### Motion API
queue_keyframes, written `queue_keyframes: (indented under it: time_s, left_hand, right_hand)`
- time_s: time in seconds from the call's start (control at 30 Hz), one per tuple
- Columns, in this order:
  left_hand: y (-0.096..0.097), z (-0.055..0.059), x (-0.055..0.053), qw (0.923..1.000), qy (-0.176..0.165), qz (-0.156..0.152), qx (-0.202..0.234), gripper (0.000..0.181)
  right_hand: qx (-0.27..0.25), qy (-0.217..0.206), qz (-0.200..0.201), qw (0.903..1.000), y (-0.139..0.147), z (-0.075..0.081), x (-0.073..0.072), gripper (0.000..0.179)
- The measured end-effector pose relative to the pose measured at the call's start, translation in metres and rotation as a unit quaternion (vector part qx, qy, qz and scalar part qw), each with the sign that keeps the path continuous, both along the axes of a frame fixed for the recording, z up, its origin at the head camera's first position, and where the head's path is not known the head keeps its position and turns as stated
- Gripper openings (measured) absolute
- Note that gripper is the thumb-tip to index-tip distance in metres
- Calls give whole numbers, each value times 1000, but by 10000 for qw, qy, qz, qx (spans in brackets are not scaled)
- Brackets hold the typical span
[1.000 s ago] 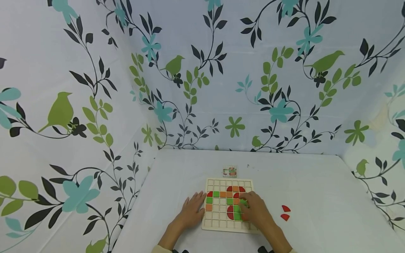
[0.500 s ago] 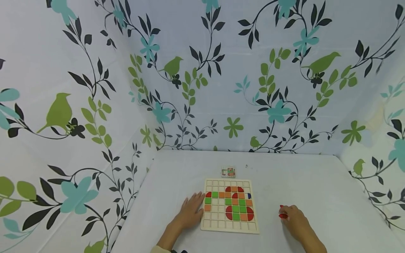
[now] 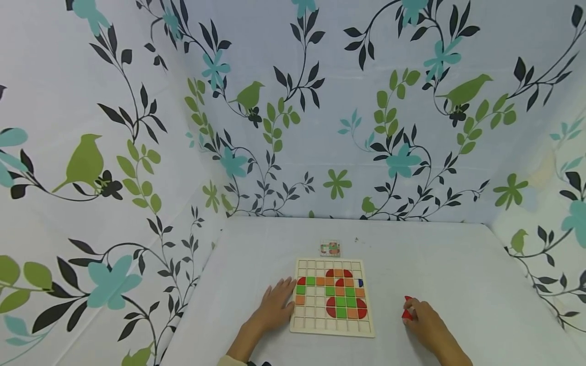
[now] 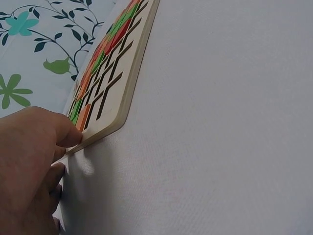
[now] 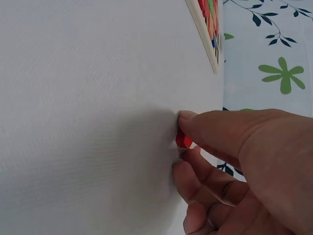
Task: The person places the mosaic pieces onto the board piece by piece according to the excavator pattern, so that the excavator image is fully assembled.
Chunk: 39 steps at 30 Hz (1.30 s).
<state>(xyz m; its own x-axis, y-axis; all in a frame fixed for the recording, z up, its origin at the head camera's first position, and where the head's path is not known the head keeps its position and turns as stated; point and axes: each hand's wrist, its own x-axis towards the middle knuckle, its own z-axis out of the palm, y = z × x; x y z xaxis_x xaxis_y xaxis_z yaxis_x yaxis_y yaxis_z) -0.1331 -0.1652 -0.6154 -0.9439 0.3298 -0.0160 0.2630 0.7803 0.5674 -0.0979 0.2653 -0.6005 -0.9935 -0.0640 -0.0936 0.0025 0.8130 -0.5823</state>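
Observation:
A square wooden grid board lies on the table, partly filled with red, green and orange flat tiles. My left hand rests at its left edge with fingers extended. In the left wrist view the thumb touches the board's rim beside an orange tile. Right of the board, my right hand is at the red quarter-circle pieces. In the right wrist view, thumb and fingers pinch a red piece close to the tabletop; the fingers partly hide it.
A small picture card with a coloured pattern lies behind the board. The white table is bordered by a patterned cloth backdrop at the back and sides. A dark blue mark shows in a board cell at the right.
My right hand has left the board's right side and gone right to the red pieces, now pinching there. An orange-and-blue right column is uncovered. My left hand stays put.

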Motion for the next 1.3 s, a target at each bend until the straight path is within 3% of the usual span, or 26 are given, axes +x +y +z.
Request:
queue_keyframes:
  time_s: [0.1, 0.3, 0.5, 0.67, 0.97, 1.3]
  left_hand:
    - [0, 1, -1, 10000, -73, 15, -17, 61]
    - [-1, 1, -1, 9999, -134, 5, -81, 61]
    - [-1, 3, -1, 9999, -106, 11, -49, 61]
    - [-1, 2, -2, 9999, -119, 18, -84, 61]
    - [0, 0, -2, 10000, -32, -8, -35, 61]
    - [0, -6, -2, 9999, 93, 21, -62, 62]
  right_hand:
    - [-53, 35, 24, 10000, -1, 0, -1, 24]
    - [67, 31, 3, 10000, 0, 1, 1, 42]
    - [178, 183, 328, 9991, -1, 5, 2, 27]
    - [103, 38, 166, 9998, -4, 4, 0, 18]
    - [308, 95, 71, 9995, -8, -1, -1, 35]
    - [35, -35, 209, 9998, -14, -2, 2, 28]
